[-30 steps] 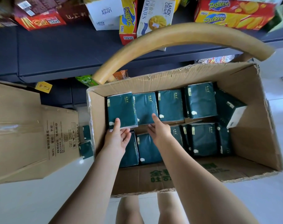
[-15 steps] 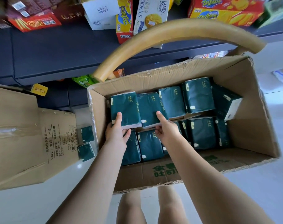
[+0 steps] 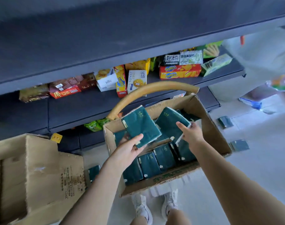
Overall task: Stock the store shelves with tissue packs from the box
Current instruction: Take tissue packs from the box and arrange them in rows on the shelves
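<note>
Tissue packs [image 3: 141, 126] in both hands [image 3: 128, 150], above box [image 3: 219, 135]

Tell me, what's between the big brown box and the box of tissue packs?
One loose dark green tissue pack on the pale floor, between the big cardboard box and the open tissue box; the head view shows it.

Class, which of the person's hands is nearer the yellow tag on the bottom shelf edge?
Left. The left hand, holding a tissue pack, is right of the yellow tag, above the open box; the right hand, holding another pack, is farther right.
</note>
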Tool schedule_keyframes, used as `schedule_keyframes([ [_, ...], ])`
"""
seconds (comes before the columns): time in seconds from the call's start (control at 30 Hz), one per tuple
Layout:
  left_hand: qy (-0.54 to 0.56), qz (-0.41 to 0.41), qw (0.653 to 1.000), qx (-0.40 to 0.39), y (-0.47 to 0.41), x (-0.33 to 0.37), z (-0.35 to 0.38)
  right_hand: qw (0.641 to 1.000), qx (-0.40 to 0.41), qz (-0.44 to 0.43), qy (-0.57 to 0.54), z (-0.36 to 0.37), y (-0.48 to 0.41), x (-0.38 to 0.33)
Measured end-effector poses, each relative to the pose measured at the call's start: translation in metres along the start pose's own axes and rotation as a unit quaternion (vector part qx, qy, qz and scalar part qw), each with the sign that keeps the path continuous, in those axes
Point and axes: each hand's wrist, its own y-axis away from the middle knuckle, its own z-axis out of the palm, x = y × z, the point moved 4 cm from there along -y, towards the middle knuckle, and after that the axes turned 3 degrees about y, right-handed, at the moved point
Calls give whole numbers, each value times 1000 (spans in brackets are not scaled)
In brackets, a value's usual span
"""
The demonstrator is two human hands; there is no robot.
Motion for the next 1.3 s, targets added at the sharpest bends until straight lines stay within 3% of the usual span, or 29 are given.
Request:
schedule_keyframes([
  [0.2, -12, 118, 984, -134, 55, 45, 86, 996, 42, -78, -22, -73, 21, -78],
  [0.33, -1, 180, 968, -174, 106, 63, 148, 987, 14, -149, -58, -127, 45, -139],
  [0.53, 7, 295, 938, -184, 175, 60, 229, 961, -4, -271, -46, -211, 81, -219],
  [0.83, -16, 389, 908, -153, 262, 60, 318, 918, -35, -394, -14, -289, 118, -300],
  [1.3, 7, 491, 852, -179, 277, 189, 404, 873, 19, -487, -9, -309, 118, -466],
])
